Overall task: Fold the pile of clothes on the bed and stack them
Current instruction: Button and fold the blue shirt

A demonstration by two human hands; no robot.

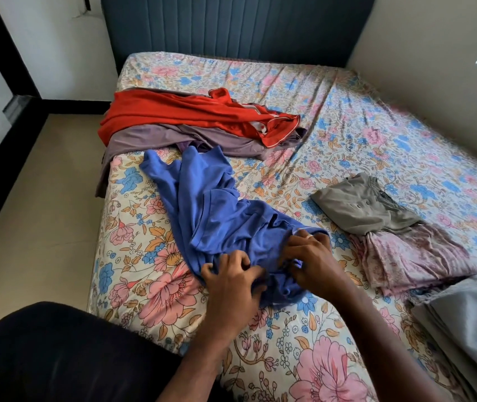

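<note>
At the bottom left of the frame, closest to us, sits a dark rounded shape, probably our own clothed body or knee; we cannot tell which. Beyond it the bed fills most of the frame under a floral sheet, with a dark padded headboard along the top.

Next in size is the blue garment, running from the centre of the frame down to our hands, crumpled and unfolded. In the upper left lie a red garment and, beneath it, a mauve garment spilling over the bed's left edge; both are still to be folded. At the right of the frame is the stack: a folded grey shirt resting on a folded floral-print piece. Grey fabric shows at the lower right edge.

Our left hand has its fingers curled into the bunched lower end of the blue garment, and our right hand, just beside it, is clenched on the same cloth; so each grip holds the blue fabric.

We judge the cloth light, soft and limp, likely to sag and slide out of shape. It should handle best taken at the hem corners or shoulder seams, spread flat on the sheet before folding.
</note>
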